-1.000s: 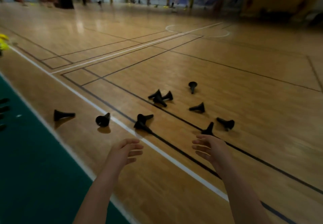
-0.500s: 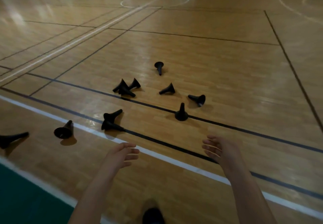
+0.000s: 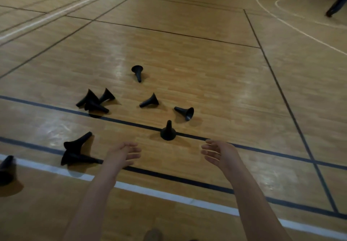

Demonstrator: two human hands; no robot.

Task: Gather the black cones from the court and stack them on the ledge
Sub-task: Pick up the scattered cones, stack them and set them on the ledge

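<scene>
Several small black cones lie scattered on the wooden court. One upright cone [image 3: 168, 132] stands on a black line just beyond and between my hands. Two tipped cones [image 3: 75, 152] lie to the left of my left hand [image 3: 123, 154]. A cluster of three [image 3: 93, 101] lies farther left, with single tipped cones at the far middle [image 3: 137, 72], the centre [image 3: 150, 100] and the right [image 3: 185, 112]. Another cone [image 3: 6, 169] shows at the left edge. My right hand [image 3: 219, 153] is out in front. Both hands are empty, fingers spread. No ledge is in view.
The wooden floor [image 3: 206, 67] carries black and white court lines; a white line [image 3: 169, 196] crosses under my forearms. A dark slanted object [image 3: 337, 5] stands at the far right top. A blurred foot [image 3: 154, 235] shows at the bottom edge.
The view has tilted down and moved closer to the cones. Both hands stay empty and outstretched, now nearer the upright cone. The green strip at left has dropped out of view.
</scene>
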